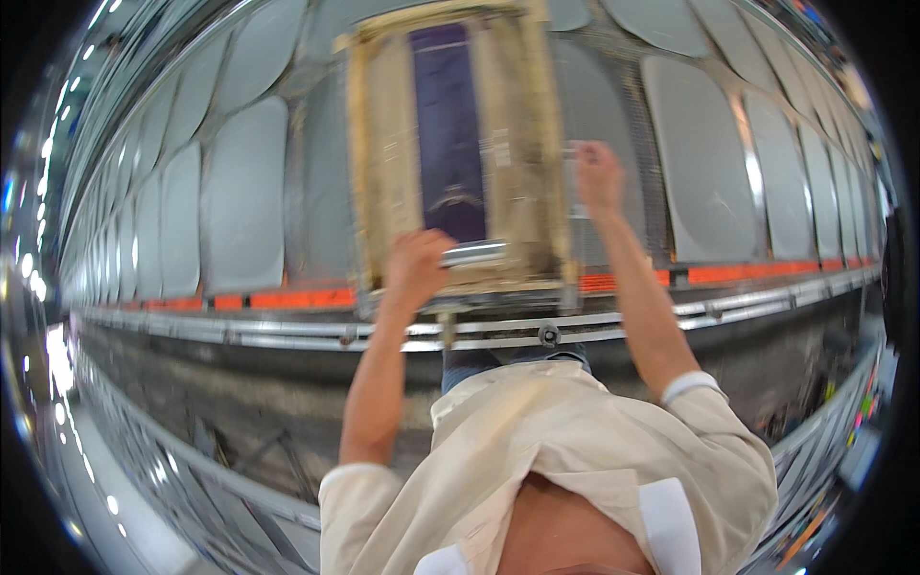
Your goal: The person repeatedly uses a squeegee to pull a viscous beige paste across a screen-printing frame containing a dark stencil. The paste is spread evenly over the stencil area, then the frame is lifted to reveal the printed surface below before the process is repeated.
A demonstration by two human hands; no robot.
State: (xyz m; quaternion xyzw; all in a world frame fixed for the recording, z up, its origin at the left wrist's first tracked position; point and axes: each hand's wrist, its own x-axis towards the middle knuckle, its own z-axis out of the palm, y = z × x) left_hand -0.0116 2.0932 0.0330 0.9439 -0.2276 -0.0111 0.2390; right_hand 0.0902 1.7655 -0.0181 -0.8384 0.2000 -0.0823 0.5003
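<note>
Cream cloth fills the lower middle: the person's shirt [565, 436], with white collar and cuffs. Beyond it, both bare forearms reach over a metal rail [287, 335] to a long worktable.

The rectangular frame [553, 134] lies on the table ahead of the body, its long sides running away from the person. Its borders are yellowish and stained, with ragged edges. Inside, pale tan margins flank 1 dark purple band [447, 120] running lengthwise; the near part of the band carries a lighter curved smear. Small pale marks dot the right margin.

Inside the frame's near end, just below the purple band, sits a shiny silver bar [476, 253], set crosswise. The left hand [417, 264] has its fingers closed on the bar's left end. The right hand [599, 177] is just beside the frame's right border, fingers bent; I cannot tell whether they are clamped on anything, though something pale shows at the fingertips.

Grey panels [247, 196] with rounded corners line the table on both sides of the frame, above an orange-red strip [757, 272]. Blur softens hands and frame, the left fingers hide the bar's end, and the frame's far end meets the upper picture edge.
</note>
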